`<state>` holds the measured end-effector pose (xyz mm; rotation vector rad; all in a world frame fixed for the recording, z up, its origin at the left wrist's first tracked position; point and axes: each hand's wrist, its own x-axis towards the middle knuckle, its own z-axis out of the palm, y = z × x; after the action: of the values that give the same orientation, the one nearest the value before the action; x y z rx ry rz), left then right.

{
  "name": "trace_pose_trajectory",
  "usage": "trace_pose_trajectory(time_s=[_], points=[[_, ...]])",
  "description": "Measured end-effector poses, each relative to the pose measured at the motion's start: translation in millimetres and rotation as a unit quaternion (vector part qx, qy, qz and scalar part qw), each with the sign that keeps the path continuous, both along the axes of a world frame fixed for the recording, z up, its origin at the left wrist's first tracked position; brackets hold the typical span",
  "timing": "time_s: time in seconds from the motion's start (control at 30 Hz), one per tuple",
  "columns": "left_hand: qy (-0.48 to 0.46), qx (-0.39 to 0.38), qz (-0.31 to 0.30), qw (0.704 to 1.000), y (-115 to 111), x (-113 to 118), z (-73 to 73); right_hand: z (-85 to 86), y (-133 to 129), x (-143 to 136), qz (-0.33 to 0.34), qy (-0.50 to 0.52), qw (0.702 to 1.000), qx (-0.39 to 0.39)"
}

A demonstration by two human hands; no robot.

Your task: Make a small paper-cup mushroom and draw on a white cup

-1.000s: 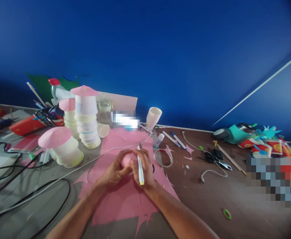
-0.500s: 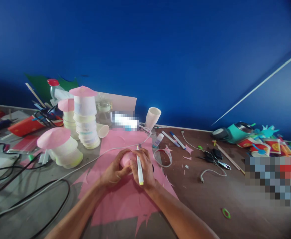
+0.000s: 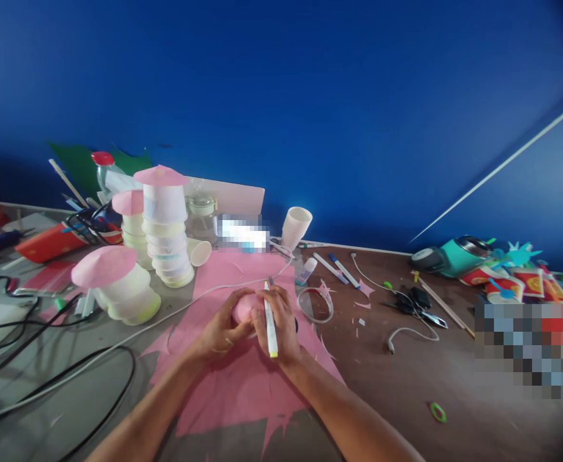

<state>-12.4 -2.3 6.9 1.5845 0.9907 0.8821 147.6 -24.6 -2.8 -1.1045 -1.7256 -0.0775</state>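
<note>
Both hands meet over a large pink paper sheet spread on the table. My left hand cups a small round pink piece from the left. My right hand presses on the same pink piece and also holds a white marker with a yellow-green end, lying along the back of the fingers and pointing away from me. A white cable runs across the sheet just beyond my hands.
Stacks of white cups with pink paper tops stand at the left, black cables in front of them. A tape ring, pens, scissors and a teal device lie to the right. A blue wall rises behind.
</note>
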Motion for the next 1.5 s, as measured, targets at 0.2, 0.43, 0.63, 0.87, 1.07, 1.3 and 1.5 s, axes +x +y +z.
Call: trace_pose_trajectory(time_s=[0.2,0.43,0.63,0.87,1.07,1.3,1.5], points=[[-0.009,-0.008,-0.004,1.0,-0.7,1.2,2.7,-0.8,-0.6,0.1,-0.012,-0.008,1.0,0.002],[0.003,-0.021,-0.008,1.0,-1.2,0.6,1.0,0.2,0.0,0.0,-0.014,-0.012,1.0,-0.002],[0.008,-0.02,-0.023,1.0,-0.6,-0.8,-0.2,-1.8,0.7,0.8,-0.002,0.002,1.0,-0.009],[-0.027,-0.033,-0.002,0.999,-1.7,2.0,4.2,-6.1,2.2,4.5,0.018,0.015,0.999,-0.028],[-0.025,-0.049,0.003,0.998,-1.5,-1.7,-3.5,-2.8,-0.8,8.6,0.012,0.085,0.995,-0.041],[-0.031,-0.063,0.002,0.997,-4.5,-2.3,4.4,-3.4,1.4,10.4,0.007,0.133,0.99,-0.054],[-0.025,-0.062,0.02,0.998,-4.6,-2.3,5.5,-5.4,2.7,8.9,0.013,0.148,0.987,-0.053]])
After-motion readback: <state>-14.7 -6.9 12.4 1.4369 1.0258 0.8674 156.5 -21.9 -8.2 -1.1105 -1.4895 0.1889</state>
